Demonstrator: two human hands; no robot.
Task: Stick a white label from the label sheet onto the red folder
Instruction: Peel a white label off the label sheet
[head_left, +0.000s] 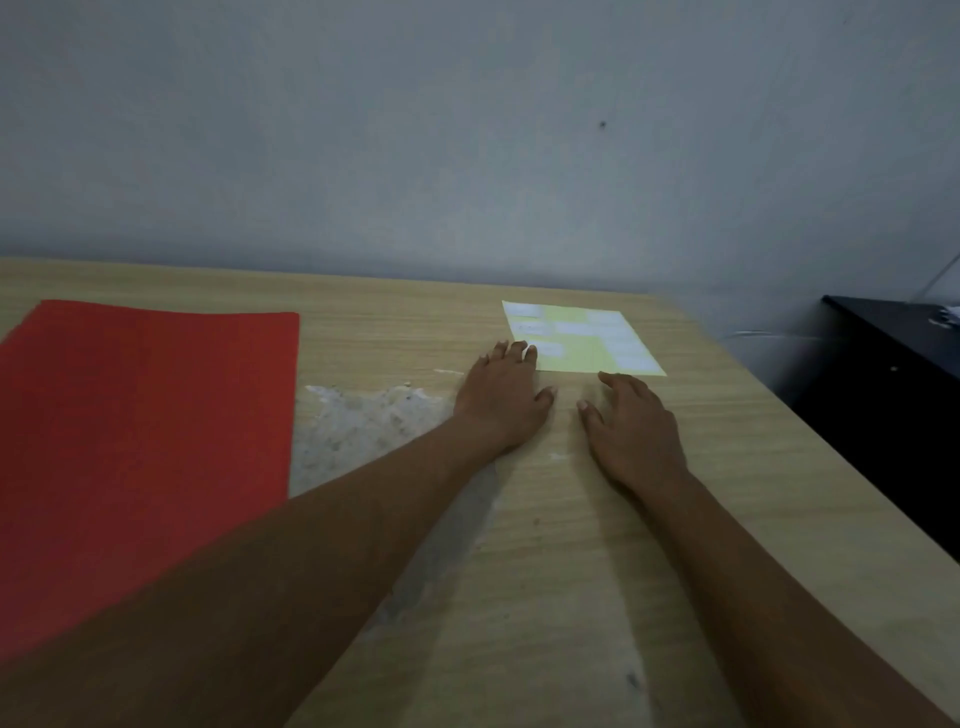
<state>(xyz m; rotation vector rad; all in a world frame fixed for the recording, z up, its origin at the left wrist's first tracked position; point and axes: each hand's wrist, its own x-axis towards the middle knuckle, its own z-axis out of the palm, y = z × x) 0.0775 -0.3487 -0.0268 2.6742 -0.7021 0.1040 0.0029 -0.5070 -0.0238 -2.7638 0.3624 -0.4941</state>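
The left hand (501, 397) lies flat and spread, palm down, holding nothing; its fingertips (530, 353) touch the near left edge of the label sheet (582, 338). The right hand (636, 426) rests palm down just in front of the sheet's near edge, fingers loosely spread and empty, thumb pointing toward the left hand. The label sheet, pale yellow with white labels partly remaining, lies flat on the wooden table (571, 545) near its far edge. The red folder (140, 441) lies flat well to the left of the sheet. Between folder and sheet, a worn, whitish patch (363, 431) mars the tabletop. A black cabinet (893, 395) stands to the right of the sheet, beyond the table's edge.
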